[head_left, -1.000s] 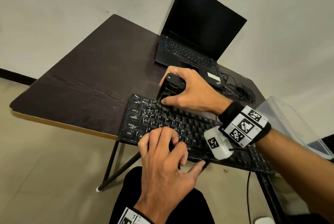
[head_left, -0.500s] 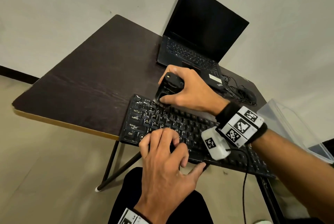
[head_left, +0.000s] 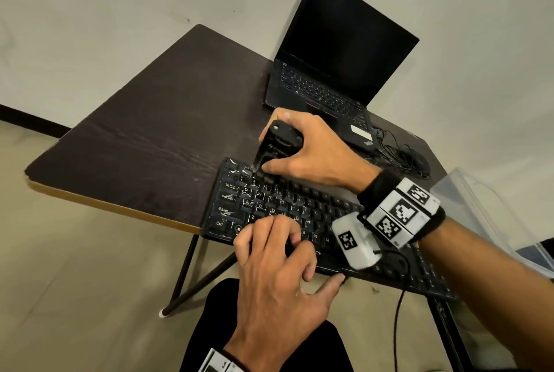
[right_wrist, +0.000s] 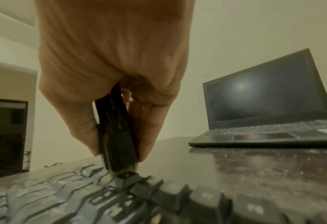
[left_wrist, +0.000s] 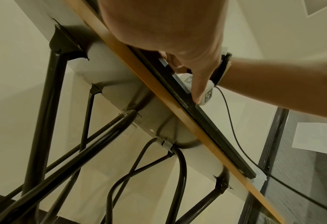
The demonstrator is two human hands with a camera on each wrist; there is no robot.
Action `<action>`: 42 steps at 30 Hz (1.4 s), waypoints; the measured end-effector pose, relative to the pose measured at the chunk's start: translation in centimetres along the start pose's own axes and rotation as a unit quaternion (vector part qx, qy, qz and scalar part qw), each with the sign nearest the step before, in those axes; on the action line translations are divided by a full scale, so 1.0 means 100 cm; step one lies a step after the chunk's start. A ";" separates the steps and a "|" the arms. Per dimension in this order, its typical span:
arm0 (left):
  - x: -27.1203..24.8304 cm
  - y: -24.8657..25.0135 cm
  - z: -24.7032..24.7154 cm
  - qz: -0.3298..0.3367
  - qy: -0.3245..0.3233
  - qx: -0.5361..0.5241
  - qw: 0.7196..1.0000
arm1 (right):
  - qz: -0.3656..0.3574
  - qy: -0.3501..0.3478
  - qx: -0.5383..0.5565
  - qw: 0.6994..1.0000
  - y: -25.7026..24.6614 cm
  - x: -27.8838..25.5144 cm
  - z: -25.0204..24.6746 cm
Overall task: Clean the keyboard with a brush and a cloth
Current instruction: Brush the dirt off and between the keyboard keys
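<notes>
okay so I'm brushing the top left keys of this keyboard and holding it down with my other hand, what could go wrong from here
1. The keyboard overhangs the table front edge; if the left hand eases off, brushing pressure could tip or slide it.
2. Debris flicked by the brush in the right hand may land on the open laptop just behind.
3. The dangling wrist cable might snag.

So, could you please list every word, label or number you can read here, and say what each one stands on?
"Ctrl": bottom-left key of the keyboard.
"Shift": key above it.
"Caps Lock": key above that, faint.
"Tab": key above that, faint.
Letters such as "Z", "B", "N", "M": keyboard keys.
Brush marking: too blurred.
Laptop logo and sticker: too small.
Wrist tags: patterns only, no text.
</notes>
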State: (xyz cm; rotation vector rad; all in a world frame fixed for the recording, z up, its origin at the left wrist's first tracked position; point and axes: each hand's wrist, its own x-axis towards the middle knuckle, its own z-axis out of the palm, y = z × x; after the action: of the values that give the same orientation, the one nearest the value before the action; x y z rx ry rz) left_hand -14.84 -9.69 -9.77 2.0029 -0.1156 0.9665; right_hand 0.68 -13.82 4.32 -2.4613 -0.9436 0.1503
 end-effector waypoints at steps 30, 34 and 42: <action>0.001 0.000 0.000 0.004 0.000 0.002 1.000 | -0.035 -0.008 0.005 0.999 -0.013 0.009 0.014; -0.001 0.000 -0.001 0.002 -0.003 -0.004 1.000 | -0.026 0.010 0.002 1.000 -0.010 0.014 0.010; -0.001 0.000 -0.001 0.006 0.004 -0.003 1.000 | -0.038 0.006 0.002 0.999 -0.014 0.020 0.015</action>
State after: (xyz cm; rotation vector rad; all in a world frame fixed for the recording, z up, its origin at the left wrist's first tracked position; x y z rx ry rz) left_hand -14.96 -9.67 -9.77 1.9940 -0.1262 0.9802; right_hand 0.90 -10.98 3.83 -2.4153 -1.0302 0.1117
